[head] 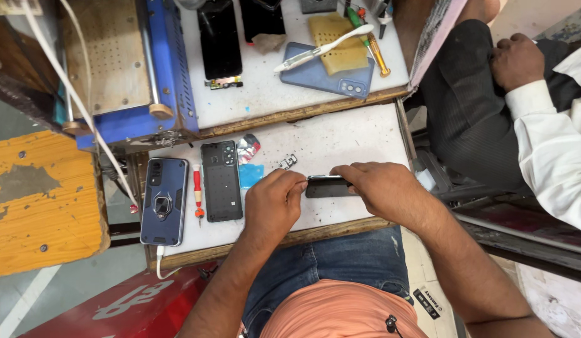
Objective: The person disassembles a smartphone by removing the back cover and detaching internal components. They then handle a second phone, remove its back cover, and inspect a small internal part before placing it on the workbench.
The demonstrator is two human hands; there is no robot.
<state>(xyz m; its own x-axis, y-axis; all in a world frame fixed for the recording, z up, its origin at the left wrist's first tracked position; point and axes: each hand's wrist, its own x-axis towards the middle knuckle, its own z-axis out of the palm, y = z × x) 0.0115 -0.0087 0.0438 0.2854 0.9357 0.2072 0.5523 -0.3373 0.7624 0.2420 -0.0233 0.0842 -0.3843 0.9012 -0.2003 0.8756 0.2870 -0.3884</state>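
Observation:
Both my hands hold a dark phone [326,186] on edge over the white work board [340,141]. My left hand [273,203] pinches its left end with the fingertips. My right hand [381,188] grips its right end from above. To the left on the board lie a black phone back cover [221,180] with camera cut-outs, a small red screwdriver [197,193] and a phone in a blue ring case [164,200]. A small metal part [288,162] and a blue scrap [250,174] lie just beyond my left hand.
The upper shelf [265,94] carries a blue phone cover [326,77], a white toothbrush [321,48], a yellow pad [334,40], a black screen panel [219,40] and a blue machine [124,69]. Another person in a white sleeve [547,131] sits at right. An orange stool [43,200] stands at left.

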